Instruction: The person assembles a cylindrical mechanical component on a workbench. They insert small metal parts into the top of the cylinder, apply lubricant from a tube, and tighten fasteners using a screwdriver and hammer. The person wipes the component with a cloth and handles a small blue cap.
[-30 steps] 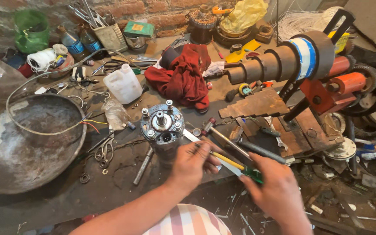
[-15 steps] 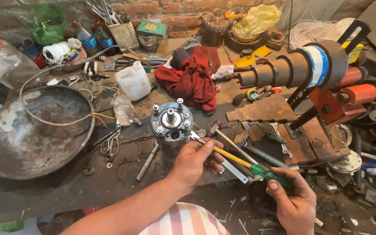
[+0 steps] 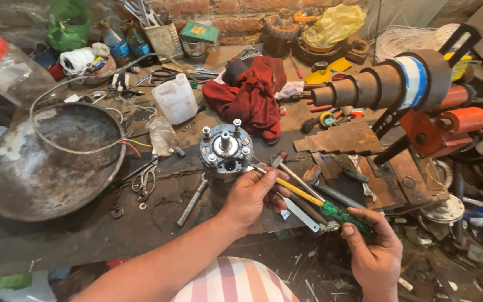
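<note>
The person's left hand [image 3: 255, 196] is curled against the near side of a round metal motor housing [image 3: 226, 152] that stands upright on the dark workbench [image 3: 85, 223], its top ringed with bolts around a short centre shaft; the fingers are partly closed, and the thumb and forefinger pinch the shaft of a screwdriver [image 3: 308, 198] close to its tip, which sits at the housing's edge. That tool runs down and away to the right, yellow along the shaft and green at the handle, and the right hand [image 3: 373, 251] is wrapped firmly around the green end, well below and to the right of the left hand. Just under the screwdriver, between the two hands, lie a few other long tools, one a hammer-like piece with a reddish head [image 3: 279, 160]. To the left of the left hand a bare bolt or rod [image 3: 191, 198] lies on the bench, and further that way a pair of scissors [image 3: 147, 176] and a wide, rusty metal pan [image 3: 46, 156] with a loop of wire across it. Beyond the housing, away from the hands, sits a small white plastic jug [image 3: 175, 98] and a crumpled red cloth [image 3: 250, 92]. Above the right hand a stepped, dark cylinder [image 3: 389, 84] with a blue and white band juts out over an orange-red machine frame [image 3: 437, 131]. A striped pink and white garment shows at the bottom edge beneath the left forearm.
</note>
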Demonstrator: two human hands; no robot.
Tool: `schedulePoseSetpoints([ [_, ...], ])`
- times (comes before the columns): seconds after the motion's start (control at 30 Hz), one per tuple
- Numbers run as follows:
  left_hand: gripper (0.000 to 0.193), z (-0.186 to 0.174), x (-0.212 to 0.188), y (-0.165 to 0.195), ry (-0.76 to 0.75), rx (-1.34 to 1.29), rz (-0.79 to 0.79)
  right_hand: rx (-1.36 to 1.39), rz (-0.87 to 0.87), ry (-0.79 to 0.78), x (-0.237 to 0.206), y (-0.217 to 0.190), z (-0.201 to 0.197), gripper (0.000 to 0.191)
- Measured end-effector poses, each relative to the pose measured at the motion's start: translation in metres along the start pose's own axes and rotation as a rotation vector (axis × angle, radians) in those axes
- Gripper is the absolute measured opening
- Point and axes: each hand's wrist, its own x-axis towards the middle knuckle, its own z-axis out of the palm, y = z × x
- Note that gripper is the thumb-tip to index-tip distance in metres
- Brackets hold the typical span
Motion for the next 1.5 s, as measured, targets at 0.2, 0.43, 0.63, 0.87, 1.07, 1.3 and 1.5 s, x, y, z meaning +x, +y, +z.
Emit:
schedulePoseSetpoints([
  [0.2, 0.030, 0.004, -0.005, 0.004, 0.037, -0.018, -0.026, -0.022, -0.081, -0.008, -0.003, -0.007, 0.004, 0.034],
  [0.43, 0.020, 0.011, -0.013, 0.007, 0.041, -0.023, 0.011, 0.247, 0.028, -0.081, 0.001, -0.003, 0.002, 0.026],
  [0.63, 0.022, 0.014, -0.012, 0.008, 0.042, -0.043, -0.024, 0.196, 0.077, -0.003, 0.005, 0.000, 0.000, 0.024],
  [0.87, 0.024, 0.011, -0.006, 0.005, 0.036, -0.038, -0.011, 0.217, 0.166, 0.017, 0.010, -0.003, 0.008, 0.023],
  [1.07, 0.023, 0.016, -0.008, 0.014, 0.014, -0.063, -0.038, 0.180, 0.125, 0.013, 0.003, -0.003, 0.009, 0.026],
  [1.3, 0.032, 0.025, -0.016, 0.021, -0.081, -0.199, -0.209, 0.144, 0.127, 0.004, 0.004, 0.022, -0.005, 0.028],
  [1.5, 0.023, 0.023, -0.002, -0.004, 0.061, 0.002, -0.051, 0.250, 0.100, -0.003, -0.007, 0.017, -0.004, 0.033],
])
